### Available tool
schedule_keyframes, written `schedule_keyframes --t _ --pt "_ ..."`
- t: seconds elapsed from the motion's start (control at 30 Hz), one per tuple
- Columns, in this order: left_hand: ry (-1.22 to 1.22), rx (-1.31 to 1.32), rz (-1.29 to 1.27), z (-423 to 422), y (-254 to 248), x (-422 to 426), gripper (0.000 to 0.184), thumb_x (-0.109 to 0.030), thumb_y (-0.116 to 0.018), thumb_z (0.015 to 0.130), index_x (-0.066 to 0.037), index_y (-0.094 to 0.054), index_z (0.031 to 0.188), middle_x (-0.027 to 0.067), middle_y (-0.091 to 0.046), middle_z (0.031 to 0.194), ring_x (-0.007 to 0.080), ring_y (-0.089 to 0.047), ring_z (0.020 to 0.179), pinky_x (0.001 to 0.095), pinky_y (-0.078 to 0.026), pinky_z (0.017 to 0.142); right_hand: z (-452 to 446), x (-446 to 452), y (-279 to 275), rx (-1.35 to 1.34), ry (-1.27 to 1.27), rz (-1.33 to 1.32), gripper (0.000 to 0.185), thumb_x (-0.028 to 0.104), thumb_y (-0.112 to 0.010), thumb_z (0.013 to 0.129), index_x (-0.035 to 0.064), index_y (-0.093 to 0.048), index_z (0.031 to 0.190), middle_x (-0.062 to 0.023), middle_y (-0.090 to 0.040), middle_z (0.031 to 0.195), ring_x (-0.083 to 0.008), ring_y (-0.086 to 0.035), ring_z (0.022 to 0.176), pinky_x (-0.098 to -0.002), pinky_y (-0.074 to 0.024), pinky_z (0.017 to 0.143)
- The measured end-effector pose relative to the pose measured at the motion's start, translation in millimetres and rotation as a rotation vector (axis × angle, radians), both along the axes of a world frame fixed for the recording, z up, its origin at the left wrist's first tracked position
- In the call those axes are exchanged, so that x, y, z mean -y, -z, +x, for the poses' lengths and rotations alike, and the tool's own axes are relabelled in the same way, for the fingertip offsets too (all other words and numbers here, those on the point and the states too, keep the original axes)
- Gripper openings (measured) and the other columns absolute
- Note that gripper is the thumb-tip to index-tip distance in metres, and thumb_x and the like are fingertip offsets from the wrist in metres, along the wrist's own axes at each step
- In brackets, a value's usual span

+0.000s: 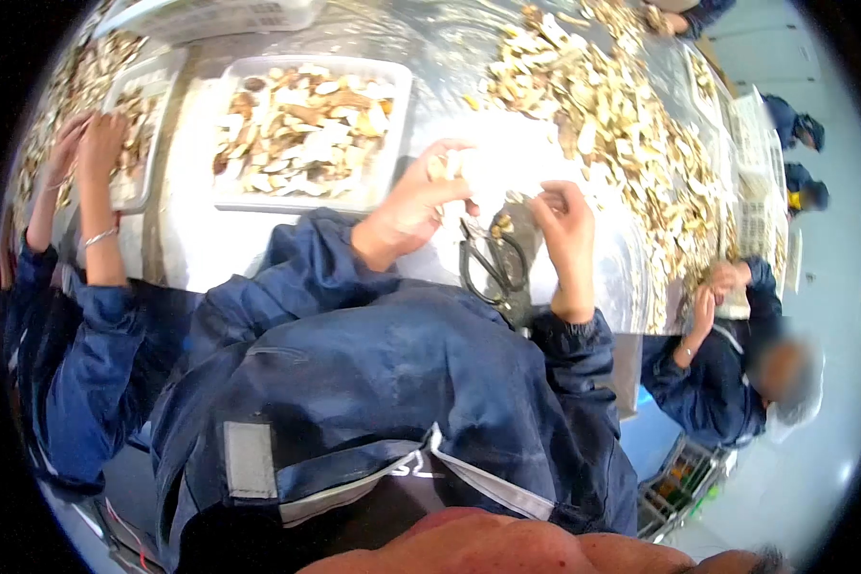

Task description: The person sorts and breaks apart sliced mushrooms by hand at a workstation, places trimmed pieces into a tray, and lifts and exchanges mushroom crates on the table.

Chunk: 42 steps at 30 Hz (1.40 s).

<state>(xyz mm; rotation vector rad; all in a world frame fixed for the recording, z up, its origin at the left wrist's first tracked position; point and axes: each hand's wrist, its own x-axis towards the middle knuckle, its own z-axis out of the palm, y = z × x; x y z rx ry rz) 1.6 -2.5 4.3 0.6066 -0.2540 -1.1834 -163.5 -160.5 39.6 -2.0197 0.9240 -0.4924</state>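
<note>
Over the bright table, my left hand (413, 206) is closed, fingers pinched round a pale mushroom piece (444, 167). My right hand (566, 222) is raised to the right of it, with its fingers curled together; whatever they may hold is too small and overexposed to make out. Between the two hands lie scissors with black handles (493, 266), near the table's front edge, and neither hand touches them. Left of my left hand sits a clear plastic tray (404, 124) of sliced mushrooms (306, 134).
A large heap of mushroom slices (593, 96) spreads across the right. A co-worker's hands (91, 148) are over another tray at the left; another co-worker's hands (717, 287) are at the right. White crates (751, 143) stand beyond the heap.
</note>
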Motion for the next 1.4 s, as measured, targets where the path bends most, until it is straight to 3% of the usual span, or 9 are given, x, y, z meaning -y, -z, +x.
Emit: schedule_keyframes --t 0.2,0.37,0.47,0.53,0.63,0.77,1.13,1.27,1.4 --pt "-0.168 0.294 0.039 16 -46 -30 0.051 0.002 -0.069 0.084 -0.006 -0.049 0.13 0.0108 -0.063 0.104 0.0175 -0.065 0.087 0.0309 -0.059 0.071 -8 -2 14 0.13 -0.014 0.331 0.018 0.008 -0.067 0.091 -0.0036 -0.066 0.105 -0.0017 -0.065 0.086 -0.0056 -0.056 0.073 -0.0202 -0.0458 0.066" --pt "-0.703 0.952 0.372 83 -86 -82 0.053 -0.004 -0.074 0.081 -0.005 -0.051 0.129 0.0107 -0.059 0.109 0.0169 -0.065 0.089 0.0265 -0.06 0.071 -15 0 7 0.108 -0.008 0.303 0.017 0.008 -0.066 0.092 -0.0033 -0.066 0.104 0.0006 -0.064 0.084 -0.0042 -0.052 0.071 -0.0194 -0.043 0.064" --pt "-0.719 1.128 0.514 133 -81 -116 0.058 -0.012 -0.075 0.082 -0.005 -0.051 0.135 0.0135 -0.058 0.122 0.0186 -0.061 0.102 0.0286 -0.053 0.084 -22 6 13 0.133 0.029 0.253 0.016 0.009 -0.066 0.092 -0.0026 -0.067 0.103 0.0006 -0.064 0.083 -0.0042 -0.052 0.071 -0.02 -0.0424 0.063" --pt "-0.71 1.26 0.61 152 -74 -126 0.058 -0.012 -0.074 0.086 -0.006 -0.05 0.138 0.0126 -0.059 0.117 0.0145 -0.062 0.092 0.0242 -0.052 0.076 -24 8 14 0.131 0.037 0.263 0.016 0.01 -0.066 0.091 -0.0023 -0.067 0.102 0.0006 -0.063 0.082 -0.0046 -0.052 0.071 -0.0207 -0.0426 0.063" --pt "-0.43 1.342 0.678 164 -63 -131 0.057 -0.025 -0.071 0.091 -0.008 -0.049 0.141 0.0142 -0.059 0.125 0.0182 -0.06 0.105 0.0301 -0.051 0.085 -25 9 17 0.074 0.037 0.247 0.018 0.011 -0.067 0.091 -0.0024 -0.067 0.104 -0.0003 -0.064 0.083 -0.0053 -0.053 0.07 -0.0212 -0.0433 0.063" --pt "-0.485 1.266 0.606 168 -51 -133 0.052 -0.041 -0.054 0.101 -0.008 -0.052 0.141 0.0131 -0.055 0.138 0.0233 -0.048 0.13 0.0353 -0.039 0.107 -24 7 14 0.072 0.072 0.15 0.023 0.012 -0.068 0.089 -0.0011 -0.066 0.109 -0.0038 -0.066 0.091 -0.0079 -0.055 0.069 -0.023 -0.0459 0.063" --pt "-0.65 1.35 0.628 151 -50 -124 0.057 -0.043 -0.035 0.106 -0.001 -0.052 0.139 0.016 -0.053 0.142 0.0257 -0.044 0.137 0.0383 -0.028 0.117 -43 22 14 -0.037 0.082 -0.187 0.023 0.019 -0.069 0.086 0.0002 -0.07 0.099 -0.0163 -0.067 0.094 -0.0267 -0.07 0.08 -0.0354 -0.0539 0.07" --pt "-0.804 1.105 0.364 112 -62 -79 0.042 -0.033 -0.042 0.106 -0.001 -0.061 0.124 0.0129 -0.063 0.124 0.023 -0.056 0.121 0.0365 -0.04 0.107 -28 55 14 -0.054 0.107 -0.321 0.023 0.02 -0.068 0.086 0.0007 -0.071 0.098 -0.015 -0.069 0.087 -0.0273 -0.069 0.08 -0.0364 -0.0528 0.071" --pt "-0.309 0.886 0.179 23 -52 -15 0.027 -0.023 -0.049 0.104 -0.005 -0.06 0.12 0.0064 -0.064 0.106 0.0155 -0.062 0.097 0.0309 -0.05 0.082 17 82 25 -0.114 0.146 -0.496 0.027 0.024 -0.07 0.085 0.0029 -0.071 0.103 -0.0161 -0.071 0.086 -0.0334 -0.069 0.083 -0.0402 -0.0522 0.072"
